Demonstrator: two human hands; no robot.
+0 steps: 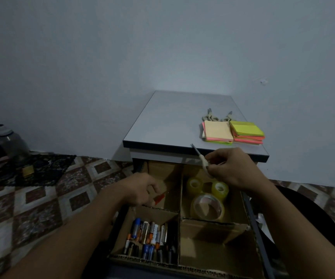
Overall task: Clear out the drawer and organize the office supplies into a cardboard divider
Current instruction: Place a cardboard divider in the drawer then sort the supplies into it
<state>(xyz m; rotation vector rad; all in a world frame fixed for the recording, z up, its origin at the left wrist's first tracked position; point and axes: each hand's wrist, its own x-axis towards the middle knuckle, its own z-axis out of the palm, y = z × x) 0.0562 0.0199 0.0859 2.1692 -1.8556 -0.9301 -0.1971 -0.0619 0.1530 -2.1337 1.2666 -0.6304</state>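
Observation:
The open drawer holds a cardboard divider (181,190) with four compartments. Several batteries (150,238) fill the near left one. Three clear tape rolls (207,206) lie in the far right one, and the near right one looks bare. My left hand (142,188) hovers over the far left compartment, gripping a small red-handled tool (159,198). My right hand (229,168) is raised above the tape rolls and pinches a pair of pale-handled scissors (201,158), blades pointing up and left. On the cabinet top (168,125) lie two stacks of sticky notes (233,132) and two more scissors (219,116).
The cabinet stands against a plain wall. A patterned floor (41,198) spreads to the left, with a dark mat, a small yellow block (28,171) and a plastic jug (7,141) on it. A dark rounded seat (311,214) sits to the right of the drawer.

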